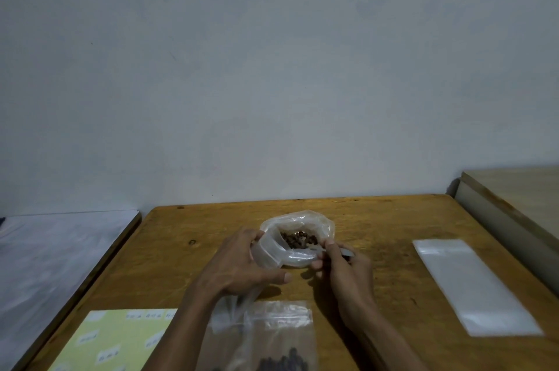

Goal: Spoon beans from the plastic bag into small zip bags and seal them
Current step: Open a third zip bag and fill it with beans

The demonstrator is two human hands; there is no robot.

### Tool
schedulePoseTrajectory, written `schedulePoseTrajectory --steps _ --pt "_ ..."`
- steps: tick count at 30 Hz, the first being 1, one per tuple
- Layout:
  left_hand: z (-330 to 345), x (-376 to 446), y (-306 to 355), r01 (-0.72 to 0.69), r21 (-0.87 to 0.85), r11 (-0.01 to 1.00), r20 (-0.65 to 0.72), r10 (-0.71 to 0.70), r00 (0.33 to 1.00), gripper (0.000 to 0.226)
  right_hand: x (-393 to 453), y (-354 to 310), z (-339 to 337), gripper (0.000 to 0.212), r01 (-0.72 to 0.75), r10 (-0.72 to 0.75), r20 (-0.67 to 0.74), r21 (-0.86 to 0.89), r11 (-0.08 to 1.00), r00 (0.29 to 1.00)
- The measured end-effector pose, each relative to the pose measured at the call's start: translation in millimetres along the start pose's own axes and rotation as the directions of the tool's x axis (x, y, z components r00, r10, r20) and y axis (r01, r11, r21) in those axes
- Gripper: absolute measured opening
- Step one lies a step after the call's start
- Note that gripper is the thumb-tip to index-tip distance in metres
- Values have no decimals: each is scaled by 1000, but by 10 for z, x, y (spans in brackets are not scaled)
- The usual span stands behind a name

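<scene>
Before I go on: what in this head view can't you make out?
- Head view: the spoon shows only a grey sliver; the right hand covers the rest.
- The zip bag runs off the bottom edge, so its fill and seal are unclear.
- Print on the yellow label sheet is too small and blurred.
- How deep the beans lie in the plastic bag is hidden by its folds and the left hand.

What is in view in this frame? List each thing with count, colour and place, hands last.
plastic bag: 1, clear, table centre, mouth held open
beans: many, brown, inside it
spoon: 1, silvery, mostly hidden in right hand
zip bags: 2 or so, clear, near edge, dark contents
flat bag stack: 1, clear-white, right
label sheet: 1, yellow, near left
table: 1, brown wood
left hand: grips bag rim
right hand: pinches rim, holds spoon
</scene>
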State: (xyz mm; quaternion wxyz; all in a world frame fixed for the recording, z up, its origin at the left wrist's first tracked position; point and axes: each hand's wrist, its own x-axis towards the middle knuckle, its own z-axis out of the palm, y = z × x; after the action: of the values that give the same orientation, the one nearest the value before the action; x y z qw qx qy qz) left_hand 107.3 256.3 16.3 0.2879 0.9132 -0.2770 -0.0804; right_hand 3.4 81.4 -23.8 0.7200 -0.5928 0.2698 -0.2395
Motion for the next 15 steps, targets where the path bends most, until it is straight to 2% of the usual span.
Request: schedulePoseTrajectory --steps 4,9,11,13,15 --pt "32 8 -44 23 -29 999 10 -22 1000 102 12 -121 -123 21 26 -26 -16 32 999 1000" --pt "51 26 -65 34 -41 999 6 -34 999 103 -85 -424 -193 19 94 -103 99 88 992 990" --pt "56 24 -60 44 -39 998 9 -44 999 104 -153 -482 -166 19 162 -160 197 5 987 967" --pt "54 23 -58 52 -30 998 7 -52 999 109 -178 -482 -129 19 306 -244 300 -180 935 922" --pt "46 14 -52 56 -30 998 2 -56 998 108 -146 -441 -125 18 421 -338 304 -273 865 891"
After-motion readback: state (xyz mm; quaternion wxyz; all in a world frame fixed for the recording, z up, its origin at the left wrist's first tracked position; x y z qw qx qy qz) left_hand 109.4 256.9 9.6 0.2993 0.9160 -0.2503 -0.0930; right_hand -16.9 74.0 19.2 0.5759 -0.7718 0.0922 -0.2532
